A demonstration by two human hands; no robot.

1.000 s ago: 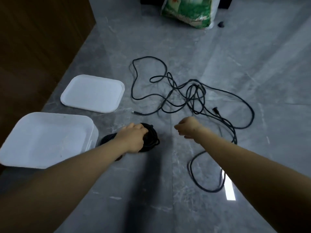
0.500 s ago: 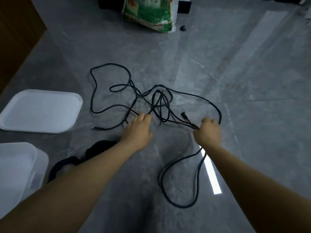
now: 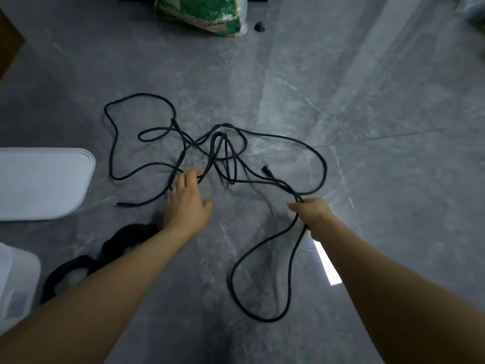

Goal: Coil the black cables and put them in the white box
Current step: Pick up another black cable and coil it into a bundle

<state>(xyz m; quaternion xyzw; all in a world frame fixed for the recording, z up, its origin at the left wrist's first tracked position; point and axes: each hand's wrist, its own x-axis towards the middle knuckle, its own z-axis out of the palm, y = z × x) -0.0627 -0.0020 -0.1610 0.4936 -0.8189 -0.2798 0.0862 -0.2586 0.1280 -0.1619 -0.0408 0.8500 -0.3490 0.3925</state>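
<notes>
Two bare hands work over a loose black cable (image 3: 283, 139) that sprawls in tangled loops across the middle of the grey marbled floor (image 3: 367, 114). The right hand (image 3: 313, 215) is closed around a strand of it, one loop hanging down toward the viewer. The left hand (image 3: 187, 203) reaches with relaxed fingers, its tips touching strands. A coiled black cable (image 3: 123, 241) lies partly under the left forearm, beside the white box (image 3: 18, 282) at the left edge. The white lid (image 3: 42, 183) lies farther back. A green sack (image 3: 202, 11) stands at the far edge, with wide bare floor to the right.
</notes>
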